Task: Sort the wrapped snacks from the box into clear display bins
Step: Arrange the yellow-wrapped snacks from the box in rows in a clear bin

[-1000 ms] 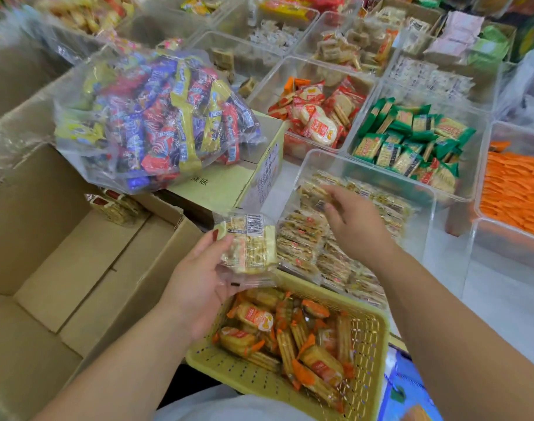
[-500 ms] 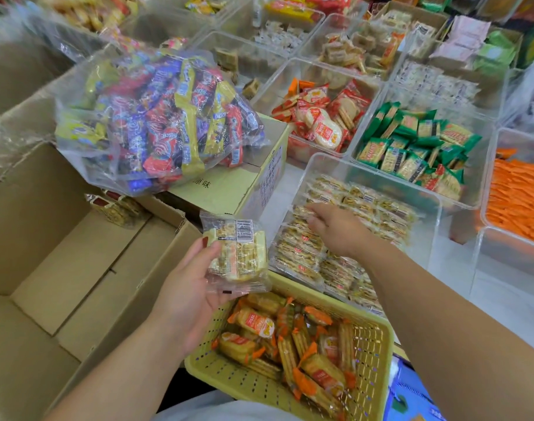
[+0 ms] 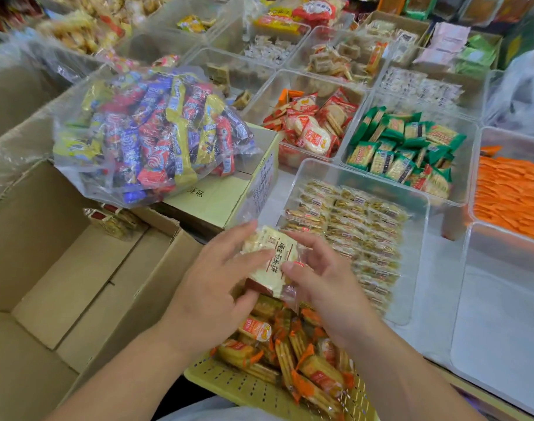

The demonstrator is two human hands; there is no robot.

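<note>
A pale yellow wrapped snack pack [image 3: 272, 259] with printed characters is held between both hands above a yellow perforated basket [image 3: 229, 385]. My left hand [image 3: 212, 287] grips its left side with curled fingers. My right hand [image 3: 323, 281] pinches its right edge. Just beyond stands a clear display bin [image 3: 417, 268] holding several rows of the same kind of pack. The open cardboard box [image 3: 62, 287] lies at the left, with a few packs [image 3: 114, 221] in its far corner.
A clear bag of mixed blue, red and yellow candies [image 3: 150, 135] sits on a closed carton [image 3: 217, 196]. Clear bins of red packs [image 3: 311, 126], green packs [image 3: 405, 150] and orange packs [image 3: 511, 192] stand behind. The basket holds orange-wrapped snacks [image 3: 293, 357].
My right hand has come back from the clear bin to the pack. My left hand has turned the pack so its printed face shows, and both hands now hold it.
</note>
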